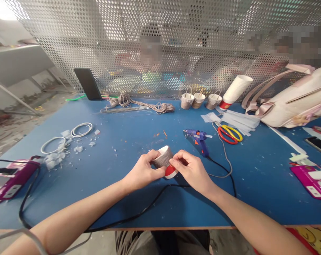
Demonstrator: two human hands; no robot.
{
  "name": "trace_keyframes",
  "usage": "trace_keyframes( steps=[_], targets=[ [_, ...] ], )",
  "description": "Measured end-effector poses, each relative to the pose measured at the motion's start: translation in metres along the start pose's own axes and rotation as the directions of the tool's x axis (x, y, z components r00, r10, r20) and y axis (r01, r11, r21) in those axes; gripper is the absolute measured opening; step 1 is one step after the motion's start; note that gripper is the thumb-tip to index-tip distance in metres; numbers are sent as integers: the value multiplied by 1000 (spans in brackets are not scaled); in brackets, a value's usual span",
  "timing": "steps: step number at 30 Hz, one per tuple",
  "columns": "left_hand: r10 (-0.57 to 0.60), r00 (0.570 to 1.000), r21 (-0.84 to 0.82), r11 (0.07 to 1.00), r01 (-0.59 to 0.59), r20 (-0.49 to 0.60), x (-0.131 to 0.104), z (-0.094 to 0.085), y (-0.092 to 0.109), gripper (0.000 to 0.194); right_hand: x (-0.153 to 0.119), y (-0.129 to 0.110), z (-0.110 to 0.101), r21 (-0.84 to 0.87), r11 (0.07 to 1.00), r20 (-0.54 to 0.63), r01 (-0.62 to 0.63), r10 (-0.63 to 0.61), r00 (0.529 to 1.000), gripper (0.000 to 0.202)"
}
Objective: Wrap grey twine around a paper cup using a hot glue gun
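Note:
A paper cup [171,171] is tilted in front of me, its upper part wound with grey-brown cord and its lower part bare red and white. My left hand [149,166] is closed round the cup, fingers at the rim and thumb along the side. Against the cup's right side, my right hand [188,165] pinches the cord where it meets the winding. From behind that hand the loose cord [224,145] curves over the table towards the scissors. Just beyond my right hand lies a blue glue gun [199,138].
Red-and-yellow scissors [230,134] lie near translucent strips [240,120]. Along the mesh screen stand a phone [88,84], a cord bundle [149,106], cord-wrapped cups [187,102] and stacked cups [237,88]. A black cable [149,205] crosses in front. White rings [81,130] lie left.

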State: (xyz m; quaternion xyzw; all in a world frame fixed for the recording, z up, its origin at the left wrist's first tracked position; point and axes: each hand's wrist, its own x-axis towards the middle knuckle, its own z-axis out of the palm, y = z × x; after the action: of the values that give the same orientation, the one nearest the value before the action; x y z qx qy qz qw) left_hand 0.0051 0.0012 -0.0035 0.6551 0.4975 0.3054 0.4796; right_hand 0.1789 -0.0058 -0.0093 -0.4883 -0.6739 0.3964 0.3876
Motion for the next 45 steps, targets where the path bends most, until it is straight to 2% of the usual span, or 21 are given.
trace_keyframes(
  steps=[5,10,13,15,17,19,21,22,23,24,25,27,28,29,30,32,35,37,39,41,45],
  targets=[
    [28,999,41,999,-27,-25,0,1,-1,8,-2,0,0,-14,1000,-18,9,-10,1000,22],
    [110,988,104,990,-99,-108,1,2,-4,7,-4,-3,-3,20,1000,3,10,-10,1000,20],
    [144,978,127,984,-126,-149,3,1,-6,7,-6,-7,-5,-15,997,60,77,-76,995,20],
    [144,976,130,984,-123,-165,4,1,-8,7,-7,-10,-8,-63,980,122,191,-182,976,20],
    [131,974,105,988,-113,-185,5,-1,-10,9,-10,-13,-14,-128,909,200,397,-368,908,19],
    [114,972,46,993,-107,-203,6,-2,-12,11,-16,-15,-23,-216,752,271,622,-566,778,17],
    [107,972,-12,994,-112,-211,6,-4,-13,13,-23,-16,-36,-316,588,287,745,-689,666,21],
    [109,970,-33,992,-119,-215,7,-4,-13,14,-26,-16,-42,-362,544,246,757,-727,641,24],
    [114,969,-50,991,-127,-218,7,-5,-12,14,-29,-15,-49,-409,533,142,741,-764,629,27],
    [120,968,-64,988,-137,-222,7,-5,-11,14,-29,-13,-55,-453,553,-22,699,-791,612,31],
    [128,966,-79,986,-148,-224,6,-6,-10,14,-28,-10,-61,-483,608,-239,630,-784,573,35],
    [146,963,-101,980,-173,-227,5,-6,-8,14,-19,-4,-72,-436,769,-589,468,-637,498,37],
    [158,960,-101,977,-186,-230,5,-7,-7,14,-13,0,-77,-368,849,-687,379,-523,505,34],
    [172,957,-94,976,-198,-232,5,-7,-7,13,-5,5,-83,-294,914,-723,280,-405,561,29],
    [189,953,-79,974,-213,-236,5,-7,-8,13,2,11,-88,-231,958,-712,168,-284,642,25],
    [223,945,-42,970,-240,-239,5,-7,-11,11,16,23,-97,-175,983,-614,-54,-66,787,17],
    [264,935,-4,962,-272,-239,6,-7,-17,10,28,41,-103,-200,950,-407,-240,142,902,24],
    [275,931,3,959,-283,-240,7,-7,-19,10,30,49,-101,-221,935,-253,-277,219,942,33],
    [282,928,6,957,-290,-243,7,-8,-19,9,31,53,-96,-250,927,-141,-279,250,958,35],
    [284,927,14,957,-290,-244,7,-8,-18,8,33,56,-88,-280,920,-127,-274,248,960,34],
    [286,930,30,957,-287,-232,6,-9,-16,6,42,62,-74,-315,908,-211,-276,217,953,34]
  ],
)
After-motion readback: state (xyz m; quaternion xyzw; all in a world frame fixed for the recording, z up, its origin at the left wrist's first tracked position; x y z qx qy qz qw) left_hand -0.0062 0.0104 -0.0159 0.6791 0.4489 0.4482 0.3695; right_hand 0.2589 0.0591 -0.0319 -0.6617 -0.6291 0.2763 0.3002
